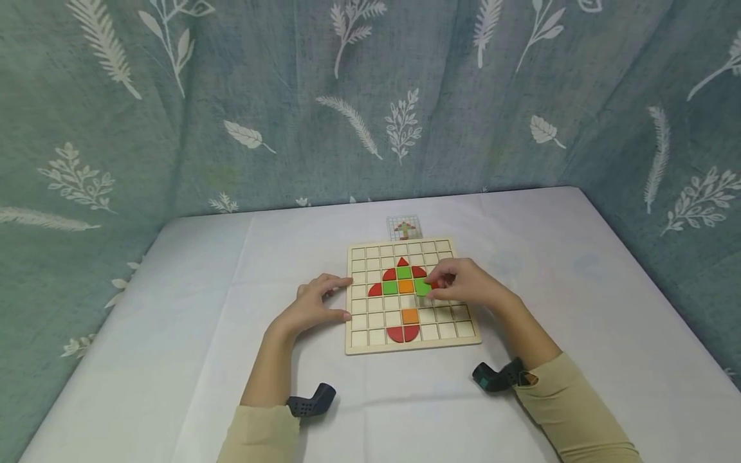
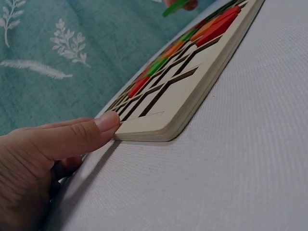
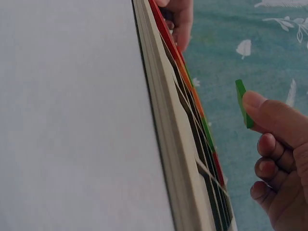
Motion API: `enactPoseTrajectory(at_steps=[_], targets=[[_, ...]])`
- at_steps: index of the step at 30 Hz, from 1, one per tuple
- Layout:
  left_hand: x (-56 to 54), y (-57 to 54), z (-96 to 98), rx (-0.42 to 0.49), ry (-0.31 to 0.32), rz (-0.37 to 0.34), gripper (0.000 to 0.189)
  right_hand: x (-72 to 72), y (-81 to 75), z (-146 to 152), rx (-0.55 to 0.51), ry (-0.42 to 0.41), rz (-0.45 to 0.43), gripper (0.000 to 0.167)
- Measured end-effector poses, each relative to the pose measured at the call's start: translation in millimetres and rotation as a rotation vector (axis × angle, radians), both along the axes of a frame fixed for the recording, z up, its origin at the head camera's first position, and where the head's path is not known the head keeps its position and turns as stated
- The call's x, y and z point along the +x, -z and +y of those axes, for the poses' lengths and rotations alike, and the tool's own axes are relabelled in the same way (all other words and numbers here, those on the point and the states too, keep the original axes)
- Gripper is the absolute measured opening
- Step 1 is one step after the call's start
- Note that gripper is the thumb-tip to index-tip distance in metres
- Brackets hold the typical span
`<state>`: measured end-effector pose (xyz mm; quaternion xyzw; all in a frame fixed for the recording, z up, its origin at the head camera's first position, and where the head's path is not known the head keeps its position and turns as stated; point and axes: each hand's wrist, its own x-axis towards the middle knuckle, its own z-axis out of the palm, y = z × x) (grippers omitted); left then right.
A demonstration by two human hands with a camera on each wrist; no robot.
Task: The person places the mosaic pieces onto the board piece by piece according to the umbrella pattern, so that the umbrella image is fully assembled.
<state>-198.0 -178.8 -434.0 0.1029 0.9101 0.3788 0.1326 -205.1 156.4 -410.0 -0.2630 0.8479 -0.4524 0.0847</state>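
A square wooden grid board (image 1: 359,350) lies on the table with a pattern of coloured tiles in its cells. My left hand (image 1: 312,303) rests at the board's left edge, thumb and forefinger spread apart; the thumb (image 2: 82,137) touches the rim near a corner. Between thumb and forefinger, my right hand (image 1: 466,281) pinches a green square tile (image 3: 244,103), raised above the board's right half. Set in the grid are a red triangle (image 1: 402,262), green squares (image 1: 403,272), orange squares (image 1: 410,316) and red rounded pieces (image 1: 395,334). The right hand partly hides a red piece.
A small pattern card (image 1: 404,227) with a similar coloured figure lies just behind the board. White cloth (image 1: 173,321) covers the table, and a teal leaf-print curtain (image 1: 289,128) hangs behind it. Each wrist wears a black camera (image 1: 312,402).
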Motion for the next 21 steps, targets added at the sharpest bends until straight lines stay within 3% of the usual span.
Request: enactPoseTrajectory(at_steps=[9,15,21], targets=[[-1.4,-1.4,-1.5,-0.003,0.013,0.034,0.071,-3.0,9.5,-21.5,-0.011,-0.085,0.205,0.024],[2.8,-0.2,-1.9,0.003,0.021,0.017,0.069,1.2,19.3,-26.1,0.094,-0.077,0.215,0.025],[3.4,-2.7,-3.1,0.004,0.011,0.019,0.068,-0.6,23.4,-27.7,0.109,-0.078,0.280,0.023]])
